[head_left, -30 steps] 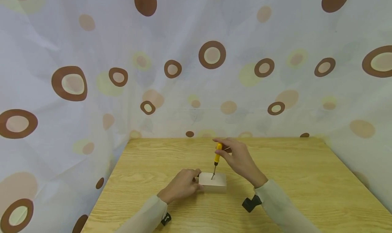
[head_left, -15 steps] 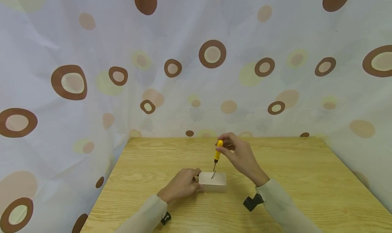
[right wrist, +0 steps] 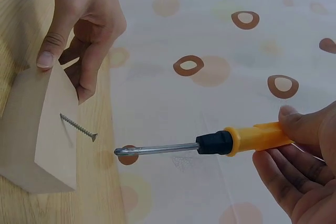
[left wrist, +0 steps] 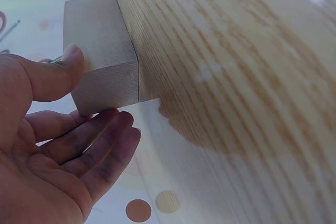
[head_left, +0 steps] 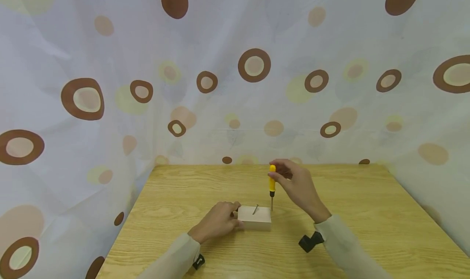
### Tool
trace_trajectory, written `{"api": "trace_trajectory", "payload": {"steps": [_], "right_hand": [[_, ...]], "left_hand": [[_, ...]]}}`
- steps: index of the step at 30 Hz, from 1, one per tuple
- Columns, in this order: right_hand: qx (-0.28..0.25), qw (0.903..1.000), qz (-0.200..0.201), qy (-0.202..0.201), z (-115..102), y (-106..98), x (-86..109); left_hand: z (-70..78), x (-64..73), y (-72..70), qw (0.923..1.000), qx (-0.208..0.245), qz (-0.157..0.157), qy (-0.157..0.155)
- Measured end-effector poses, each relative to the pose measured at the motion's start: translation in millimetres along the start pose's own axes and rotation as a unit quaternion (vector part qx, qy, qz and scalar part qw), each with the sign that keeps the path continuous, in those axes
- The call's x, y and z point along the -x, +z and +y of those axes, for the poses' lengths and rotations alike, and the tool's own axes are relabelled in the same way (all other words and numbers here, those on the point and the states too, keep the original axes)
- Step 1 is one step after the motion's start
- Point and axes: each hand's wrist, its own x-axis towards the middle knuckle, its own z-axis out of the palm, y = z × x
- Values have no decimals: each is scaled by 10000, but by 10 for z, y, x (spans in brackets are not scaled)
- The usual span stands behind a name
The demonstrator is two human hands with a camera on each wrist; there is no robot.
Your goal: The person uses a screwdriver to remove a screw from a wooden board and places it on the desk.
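Note:
A pale wooden block (head_left: pixel 249 220) lies on the table, and my left hand (head_left: pixel 216 222) grips its left end between thumb and fingers. A threaded screw (right wrist: pixel 79 127) stands tilted in the block's top face, its head free. My right hand (head_left: pixel 299 187) pinches the yellow handle of a screwdriver (head_left: pixel 272 185) near its end. The screwdriver points down, just right of the block in the head view; in the right wrist view its tip is apart from the screw head. The left wrist view shows my thumb and fingers on the block (left wrist: pixel 102 35), with the screw mostly hidden.
The wood-grain table (head_left: pixel 349 213) extends around the block on all sides. A white curtain (head_left: pixel 235 107) with brown and beige spots hangs behind the table and along its sides. Black camera mounts (head_left: pixel 310 242) sit at both wrists.
The right hand has lifted the screwdriver off the screw head and moved it to the right, past the block. The left hand and block have stayed in place.

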Motion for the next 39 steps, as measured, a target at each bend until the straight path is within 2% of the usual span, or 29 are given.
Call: {"api": "trace_trajectory", "payload": {"steps": [12,27,39], "right_hand": [[117,9998,50,-124,147,-92,94],[404,9991,-17,161,357,-208,237],[365,9985,-76,394,496,-309,347]], "left_hand": [[13,22,-17,9998,176,1,-18],[6,21,-27,9998,209,-14,46],[8,11,-30,9998,153,-11,109]]}}
